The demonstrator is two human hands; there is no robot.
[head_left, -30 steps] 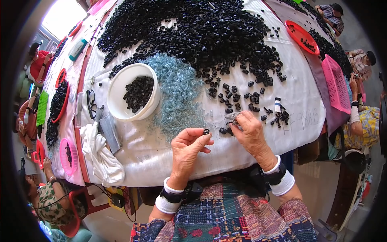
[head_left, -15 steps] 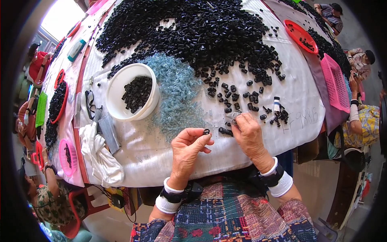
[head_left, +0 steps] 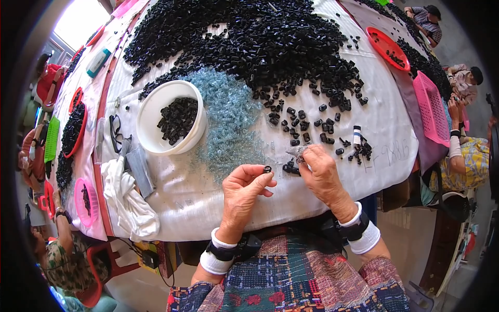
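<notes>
My left hand (head_left: 244, 190) pinches a small black plastic cap (head_left: 267, 169) between thumb and fingertips, its round opening showing. To its right, my right hand (head_left: 323, 174) is closed on a pointed, clear-and-grey piece (head_left: 296, 151) whose kind I cannot make out; its tip points left. Just below that piece lie a few black parts (head_left: 291, 167) on the white cloth. Beyond my hands, loose black caps (head_left: 303, 125) are scattered toward a large heap of black parts (head_left: 234, 41). A pile of small, clear bluish springs (head_left: 226, 114) spreads left of them.
A white bowl (head_left: 145, 122) with black parts stands left of the springs. Glasses (head_left: 115, 130) and a white cloth glove (head_left: 130, 197) lie farther left. A white bottle (head_left: 357, 136) is near dark pieces at right. Red trays (head_left: 382, 39) and a pink basket (head_left: 432, 114) flank the table; people sit around.
My right hand has turned slightly, so the pointed piece in its fingers shows more clearly. My left hand has barely moved and keeps its cap.
</notes>
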